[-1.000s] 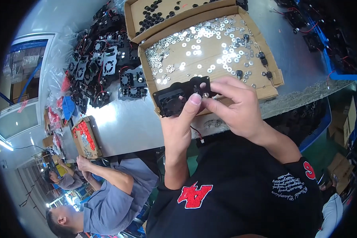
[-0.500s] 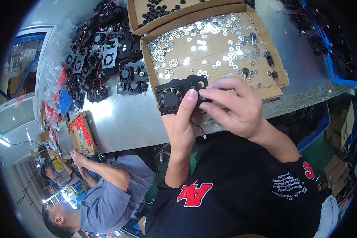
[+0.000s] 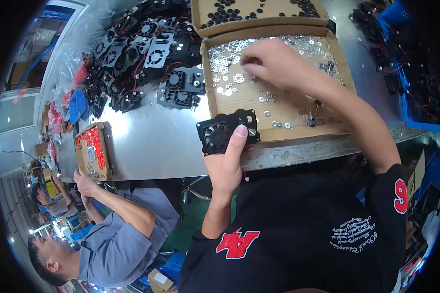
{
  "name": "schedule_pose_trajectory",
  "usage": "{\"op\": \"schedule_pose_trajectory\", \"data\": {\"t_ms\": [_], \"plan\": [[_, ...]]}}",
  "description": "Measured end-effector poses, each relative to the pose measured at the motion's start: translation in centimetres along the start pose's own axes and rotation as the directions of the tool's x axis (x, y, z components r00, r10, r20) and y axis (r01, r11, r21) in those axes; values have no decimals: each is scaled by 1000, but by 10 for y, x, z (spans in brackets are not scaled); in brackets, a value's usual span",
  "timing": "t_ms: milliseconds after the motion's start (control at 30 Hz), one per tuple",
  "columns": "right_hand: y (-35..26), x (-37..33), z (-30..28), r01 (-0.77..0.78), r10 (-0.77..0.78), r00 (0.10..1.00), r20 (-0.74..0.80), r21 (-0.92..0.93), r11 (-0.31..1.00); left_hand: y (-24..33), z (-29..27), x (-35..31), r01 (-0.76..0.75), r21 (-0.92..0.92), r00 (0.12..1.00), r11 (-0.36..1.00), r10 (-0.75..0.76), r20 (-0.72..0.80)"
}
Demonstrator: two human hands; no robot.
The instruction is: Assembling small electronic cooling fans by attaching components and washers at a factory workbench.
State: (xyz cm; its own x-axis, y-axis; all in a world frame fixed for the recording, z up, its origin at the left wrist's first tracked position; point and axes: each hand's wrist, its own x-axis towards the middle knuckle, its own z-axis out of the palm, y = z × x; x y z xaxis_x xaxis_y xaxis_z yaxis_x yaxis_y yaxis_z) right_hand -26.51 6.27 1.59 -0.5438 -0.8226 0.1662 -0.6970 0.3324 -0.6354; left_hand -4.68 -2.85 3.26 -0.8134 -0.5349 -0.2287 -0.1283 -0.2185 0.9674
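My left hand [image 3: 223, 171] grips a black plate with a small fan [image 3: 216, 137] built into it, thumb pressed on its face. A small silver round part [image 3: 252, 132] sits at the plate's right side. My right hand [image 3: 277, 64] is over the left-middle of a shallow cardboard tray [image 3: 230, 102], among loose washers and nuts. Its fingers are curled together, their tips partly hidden; whatever they pinch does not show. Silver washers [image 3: 238, 78] and nuts lie scattered across the tray, with a few black-headed driver bits [image 3: 312, 122] at its right side.
Behind the tray stands another cardboard box [image 3: 259, 22] of black rings. Fan assemblies [image 3: 154, 56] are heaped at the far left of the metal table [image 3: 137, 154]. A small tray [image 3: 78, 134] of red parts lies near a co-worker [image 3: 127, 234] at left. A blue-edged bin [image 3: 423, 125] stands right.
My right hand has left the fan plate and reached forward into the washer tray. The left hand keeps the plate, and a silver round part now shows on it. The whole view has shifted.
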Motion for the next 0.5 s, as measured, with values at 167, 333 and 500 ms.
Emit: {"op": "schedule_pose_trajectory", "data": {"t_ms": [167,333,500], "plan": [[23,57,12,-18,15,1000,-20,-112,994,-5,-5,-3,5,-25,999,1000,-4,36],[2,80,3,-46,141,970,200,-420,907,-14,-18,2,-28,36,995,999,24,101],[-18,70,1,-60,165,968,191,-459,886,-7,-14,3,34,2,995,999,-34,95]]}}
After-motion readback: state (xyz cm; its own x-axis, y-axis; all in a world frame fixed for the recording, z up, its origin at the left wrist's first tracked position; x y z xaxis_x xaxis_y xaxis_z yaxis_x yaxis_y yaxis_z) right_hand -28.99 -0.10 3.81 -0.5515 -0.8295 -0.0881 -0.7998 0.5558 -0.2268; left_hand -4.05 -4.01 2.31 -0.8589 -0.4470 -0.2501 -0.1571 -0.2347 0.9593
